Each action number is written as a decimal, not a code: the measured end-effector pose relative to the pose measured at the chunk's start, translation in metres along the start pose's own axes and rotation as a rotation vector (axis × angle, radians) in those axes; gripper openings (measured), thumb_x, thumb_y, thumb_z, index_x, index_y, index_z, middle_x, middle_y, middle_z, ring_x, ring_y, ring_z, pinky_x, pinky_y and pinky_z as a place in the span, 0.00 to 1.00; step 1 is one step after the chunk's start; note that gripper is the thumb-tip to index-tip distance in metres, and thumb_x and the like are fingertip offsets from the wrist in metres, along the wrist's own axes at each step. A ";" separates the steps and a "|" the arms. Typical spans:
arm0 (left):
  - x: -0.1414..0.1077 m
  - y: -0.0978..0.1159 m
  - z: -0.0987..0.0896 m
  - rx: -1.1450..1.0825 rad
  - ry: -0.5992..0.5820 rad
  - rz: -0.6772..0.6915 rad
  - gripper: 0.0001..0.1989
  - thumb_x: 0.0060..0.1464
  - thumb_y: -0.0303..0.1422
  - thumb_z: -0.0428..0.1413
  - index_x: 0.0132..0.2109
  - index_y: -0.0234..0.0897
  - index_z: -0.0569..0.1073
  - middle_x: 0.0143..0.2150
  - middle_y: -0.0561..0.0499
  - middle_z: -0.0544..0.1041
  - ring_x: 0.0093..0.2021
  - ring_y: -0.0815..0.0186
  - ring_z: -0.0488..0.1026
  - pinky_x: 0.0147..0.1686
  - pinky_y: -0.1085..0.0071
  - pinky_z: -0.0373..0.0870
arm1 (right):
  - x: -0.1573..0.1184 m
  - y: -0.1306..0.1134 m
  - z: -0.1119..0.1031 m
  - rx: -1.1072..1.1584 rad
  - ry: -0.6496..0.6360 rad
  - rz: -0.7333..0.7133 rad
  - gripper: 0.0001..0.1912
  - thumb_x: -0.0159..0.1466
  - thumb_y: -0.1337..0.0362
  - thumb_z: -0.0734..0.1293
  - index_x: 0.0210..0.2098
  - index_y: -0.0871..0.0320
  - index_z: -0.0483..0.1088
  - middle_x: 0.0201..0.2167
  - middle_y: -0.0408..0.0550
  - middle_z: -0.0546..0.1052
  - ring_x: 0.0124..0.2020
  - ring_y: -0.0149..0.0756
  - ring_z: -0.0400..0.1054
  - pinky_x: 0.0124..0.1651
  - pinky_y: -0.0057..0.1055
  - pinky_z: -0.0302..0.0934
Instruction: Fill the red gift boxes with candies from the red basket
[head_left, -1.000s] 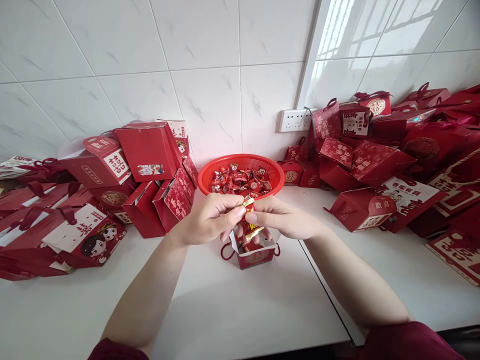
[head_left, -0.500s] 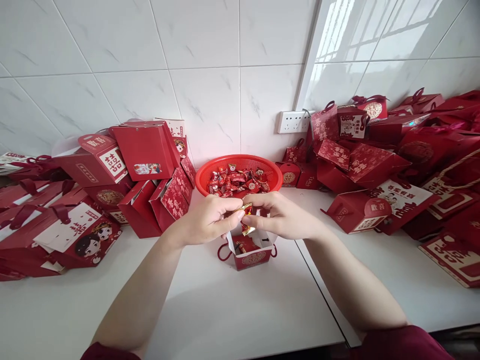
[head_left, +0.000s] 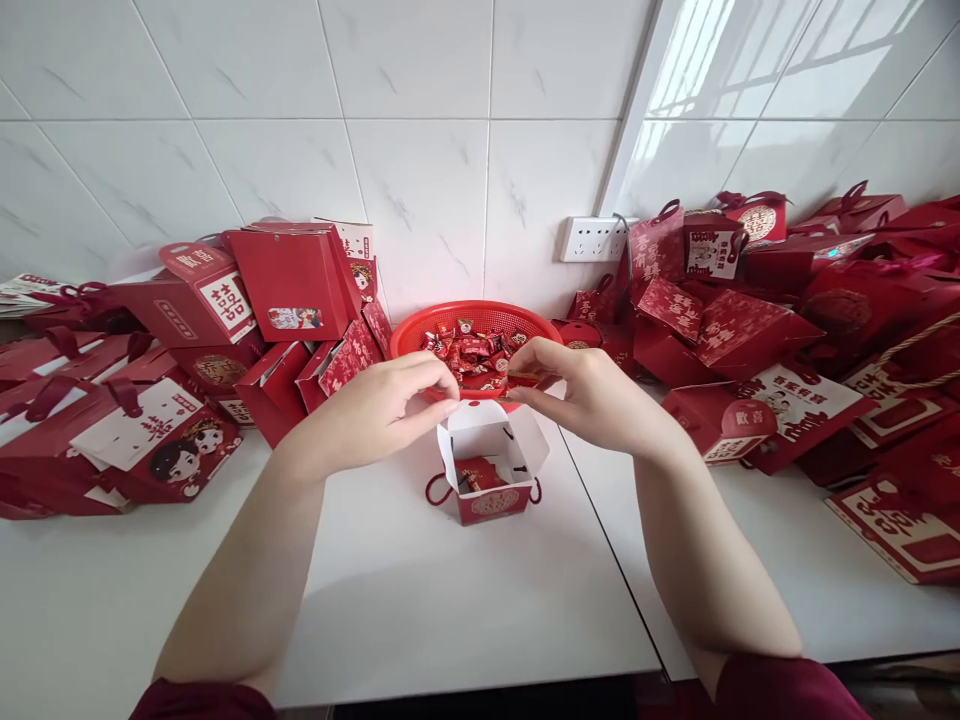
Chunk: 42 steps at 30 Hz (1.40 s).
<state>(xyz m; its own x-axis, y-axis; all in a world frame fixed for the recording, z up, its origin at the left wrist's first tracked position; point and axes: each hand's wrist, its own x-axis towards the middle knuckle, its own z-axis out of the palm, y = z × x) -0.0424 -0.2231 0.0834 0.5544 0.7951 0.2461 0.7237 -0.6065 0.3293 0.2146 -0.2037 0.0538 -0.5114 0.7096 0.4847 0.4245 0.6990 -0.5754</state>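
Note:
A small red gift box (head_left: pixel 495 504) stands on the white table with its white-lined flaps up. Red wrapped pieces lie in its bottom, and a dark red cord loops out at each side. Above its left flap, my left hand (head_left: pixel 375 405) is closed in a pinch, thumb against index finger; whatever is in it, if anything, is hidden. My right hand (head_left: pixel 600 395) hovers over the box's back right, fingers closed on a red wrapped candy (head_left: pixel 525 380), partly covered by the fingers. Just behind both hands sits a red plastic basket (head_left: pixel 480 308) holding several wrapped candies (head_left: pixel 474 348).
Red gift boxes (head_left: pixel 289 270) are piled at the left, and more boxes (head_left: pixel 757 330) fill the right side. A white power strip (head_left: pixel 595 240) is on the tiled wall (head_left: pixel 416 200) behind. A dark seam (head_left: pixel 611 545) runs across the table (head_left: pixel 450 620).
My hands were together over the box with a gold-and-red wrapped candy between them. Now they are apart, left hand to the left and right hand to the right, uncovering the box's inside.

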 end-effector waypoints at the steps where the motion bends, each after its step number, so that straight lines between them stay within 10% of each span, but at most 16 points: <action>1: 0.001 0.002 0.004 0.006 -0.018 0.000 0.11 0.65 0.40 0.49 0.43 0.42 0.73 0.46 0.53 0.74 0.41 0.66 0.72 0.41 0.69 0.65 | -0.001 -0.001 -0.001 -0.014 -0.005 -0.008 0.07 0.66 0.64 0.65 0.44 0.55 0.69 0.43 0.45 0.78 0.41 0.37 0.73 0.42 0.32 0.65; 10: -0.003 0.016 0.091 0.177 -0.088 0.079 0.13 0.61 0.42 0.53 0.46 0.37 0.71 0.46 0.45 0.76 0.50 0.53 0.72 0.56 0.51 0.61 | -0.011 -0.011 -0.015 -0.147 0.000 -0.047 0.07 0.66 0.66 0.65 0.45 0.55 0.69 0.43 0.47 0.78 0.40 0.40 0.73 0.42 0.35 0.66; 14: -0.020 0.013 0.114 0.194 -0.023 -0.055 0.37 0.53 0.53 0.57 0.63 0.35 0.61 0.62 0.35 0.66 0.62 0.43 0.62 0.62 0.38 0.50 | -0.015 -0.016 -0.019 -0.101 -0.010 -0.070 0.08 0.66 0.64 0.65 0.45 0.55 0.70 0.43 0.48 0.78 0.40 0.40 0.73 0.43 0.34 0.67; 18: -0.024 0.005 0.129 0.150 -0.092 -0.128 0.52 0.48 0.58 0.58 0.70 0.33 0.49 0.73 0.30 0.44 0.71 0.37 0.44 0.62 0.37 0.49 | -0.012 -0.016 -0.018 0.027 -0.119 -0.107 0.10 0.67 0.59 0.66 0.46 0.56 0.70 0.45 0.49 0.77 0.39 0.39 0.73 0.44 0.35 0.67; 26: -0.018 -0.008 0.139 -0.148 0.078 -0.142 0.48 0.47 0.48 0.64 0.69 0.43 0.50 0.64 0.37 0.62 0.63 0.45 0.62 0.56 0.46 0.65 | 0.003 0.008 0.000 -0.012 -0.419 0.016 0.10 0.66 0.64 0.65 0.46 0.55 0.71 0.39 0.46 0.79 0.38 0.37 0.74 0.39 0.32 0.66; 32: -0.028 -0.016 0.155 -0.015 0.265 0.085 0.49 0.48 0.42 0.64 0.70 0.45 0.46 0.63 0.38 0.63 0.63 0.47 0.62 0.59 0.49 0.62 | -0.001 0.012 -0.004 -0.149 -0.197 0.072 0.08 0.66 0.65 0.63 0.43 0.56 0.72 0.41 0.48 0.79 0.41 0.39 0.73 0.44 0.34 0.64; 42: -0.037 -0.030 0.179 0.112 0.359 0.258 0.50 0.51 0.43 0.62 0.71 0.45 0.42 0.72 0.33 0.45 0.71 0.41 0.48 0.63 0.46 0.57 | -0.005 0.010 -0.013 -0.199 -0.290 0.096 0.09 0.67 0.61 0.63 0.43 0.56 0.72 0.38 0.47 0.79 0.37 0.38 0.72 0.40 0.33 0.63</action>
<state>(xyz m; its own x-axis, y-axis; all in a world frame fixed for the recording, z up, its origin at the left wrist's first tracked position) -0.0106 -0.2355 -0.0991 0.5595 0.5570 0.6138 0.6315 -0.7661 0.1196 0.2311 -0.1988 0.0547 -0.6405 0.7383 0.2115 0.6036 0.6542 -0.4558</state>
